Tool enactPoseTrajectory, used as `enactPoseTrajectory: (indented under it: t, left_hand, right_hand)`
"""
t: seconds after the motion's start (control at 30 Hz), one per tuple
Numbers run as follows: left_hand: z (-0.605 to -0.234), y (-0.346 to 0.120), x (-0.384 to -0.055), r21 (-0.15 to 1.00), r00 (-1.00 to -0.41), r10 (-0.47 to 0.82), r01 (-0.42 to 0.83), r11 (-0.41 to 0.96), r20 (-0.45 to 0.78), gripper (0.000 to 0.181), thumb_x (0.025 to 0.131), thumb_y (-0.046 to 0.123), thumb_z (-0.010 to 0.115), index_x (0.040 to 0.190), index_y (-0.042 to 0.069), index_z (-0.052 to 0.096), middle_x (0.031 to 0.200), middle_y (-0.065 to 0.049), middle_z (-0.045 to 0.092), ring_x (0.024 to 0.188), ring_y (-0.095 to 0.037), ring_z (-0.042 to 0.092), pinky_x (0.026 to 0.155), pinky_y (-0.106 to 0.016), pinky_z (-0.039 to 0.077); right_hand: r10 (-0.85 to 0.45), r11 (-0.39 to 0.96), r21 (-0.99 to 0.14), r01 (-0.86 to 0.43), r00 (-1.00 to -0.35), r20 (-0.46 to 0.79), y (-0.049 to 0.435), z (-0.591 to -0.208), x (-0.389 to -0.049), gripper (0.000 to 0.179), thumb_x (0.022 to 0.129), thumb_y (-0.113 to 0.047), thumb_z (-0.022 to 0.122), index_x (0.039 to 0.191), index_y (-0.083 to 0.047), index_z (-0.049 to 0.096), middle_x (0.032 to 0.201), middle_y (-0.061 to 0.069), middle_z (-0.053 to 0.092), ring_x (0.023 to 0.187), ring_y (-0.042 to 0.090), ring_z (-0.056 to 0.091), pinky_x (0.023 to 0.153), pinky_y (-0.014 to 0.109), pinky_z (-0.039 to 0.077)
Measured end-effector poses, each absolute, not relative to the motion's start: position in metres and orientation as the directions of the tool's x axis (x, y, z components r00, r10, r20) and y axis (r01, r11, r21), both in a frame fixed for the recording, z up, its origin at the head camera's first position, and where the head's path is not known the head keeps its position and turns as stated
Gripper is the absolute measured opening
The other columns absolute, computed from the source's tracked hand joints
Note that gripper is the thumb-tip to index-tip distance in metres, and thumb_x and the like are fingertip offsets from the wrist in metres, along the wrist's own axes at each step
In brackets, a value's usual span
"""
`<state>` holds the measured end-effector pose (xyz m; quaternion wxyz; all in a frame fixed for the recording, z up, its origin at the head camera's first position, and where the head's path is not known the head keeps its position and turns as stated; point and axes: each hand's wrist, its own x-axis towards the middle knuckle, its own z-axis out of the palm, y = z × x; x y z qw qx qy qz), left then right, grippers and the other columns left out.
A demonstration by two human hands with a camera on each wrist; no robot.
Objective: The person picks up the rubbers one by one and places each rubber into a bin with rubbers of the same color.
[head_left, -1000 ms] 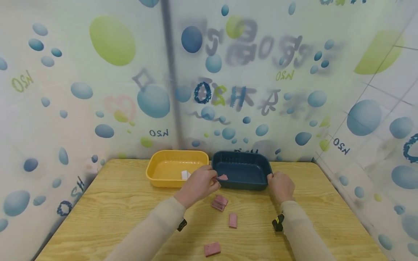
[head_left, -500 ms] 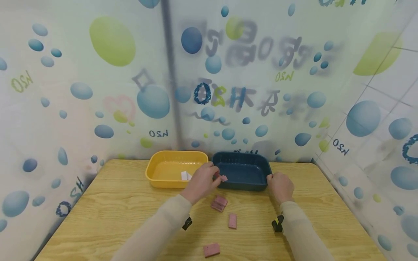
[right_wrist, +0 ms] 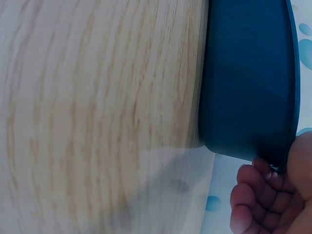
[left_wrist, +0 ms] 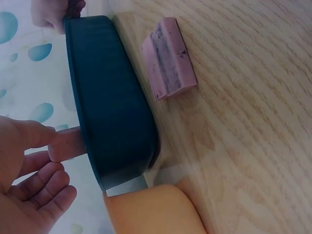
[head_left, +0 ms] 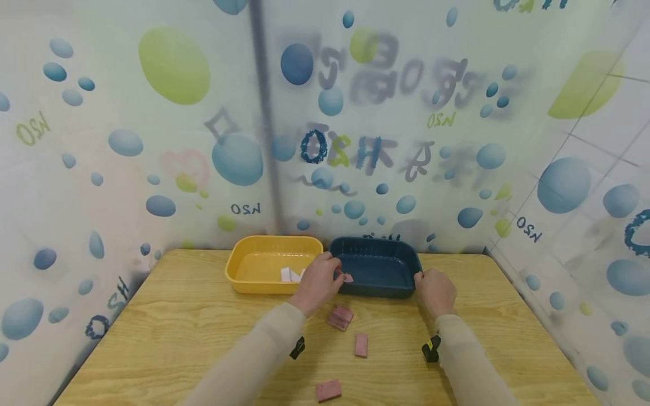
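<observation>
My left hand (head_left: 319,282) is over the near left corner of the dark blue tray (head_left: 381,290). Between thumb and index finger it pinches a pink eraser (left_wrist: 67,144), whose far end disappears behind the tray's rim in the left wrist view. My right hand (head_left: 437,290) grips the rim at the tray's right end, and the right wrist view shows its fingers (right_wrist: 243,195) curled there. In front of the tray lie two smudged pink erasers (left_wrist: 168,58) close together. Nearer to me are a third pink eraser (head_left: 361,345) and another pink eraser (head_left: 329,390).
Left of the blue tray, close beside it, stands a yellow tray (head_left: 238,285) with white pieces (head_left: 288,275) inside, partly hidden by the left hand. Both trays stand at the back of the wooden table (head_left: 203,332), before a patterned curtain (head_left: 325,113).
My left hand has shifted slightly right, and the pinched eraser has turned a little over the blue tray. More of the white pieces shows. The right hand stays on the rim.
</observation>
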<state>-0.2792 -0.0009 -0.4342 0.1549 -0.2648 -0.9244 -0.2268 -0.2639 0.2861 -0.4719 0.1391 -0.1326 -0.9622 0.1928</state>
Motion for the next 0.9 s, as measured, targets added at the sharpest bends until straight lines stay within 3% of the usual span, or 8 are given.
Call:
enactPoseTrajectory:
  t: [0.6,0.9]
  left_hand:
    - [-0.443,0.004,-0.286,0.368,-0.841,0.383,0.518,0.772,0.381,0.011,0.092,0.012,0.077,0.097,0.003,0.074,0.086,-0.003,0.059,0.08,-0.017,0.059,0.071,-0.028,0.054]
    - [-0.45,0.006,-0.291,0.34,-0.828,0.384,0.529,0.777,0.41,0.009,0.092,0.011,0.078,0.088,0.008,0.07,0.081,-0.001,0.055,0.077,-0.016,0.057,0.068,-0.026,0.052]
  right_hand:
    - [0.307,0.891,-0.407,0.202,-0.928,0.212,0.287,-0.474,-0.264,0.048,0.097,-0.017,0.049,0.051,-0.015,0.036,0.054,-0.003,0.027,0.05,0.016,0.029,0.045,0.029,0.025]
    - [0.305,0.889,-0.413,0.199,-0.929,0.21,0.287,-0.473,-0.264,0.048,0.097,-0.016,0.049,0.051,-0.015,0.036,0.054,-0.003,0.026,0.05,0.016,0.028,0.046,0.029,0.024]
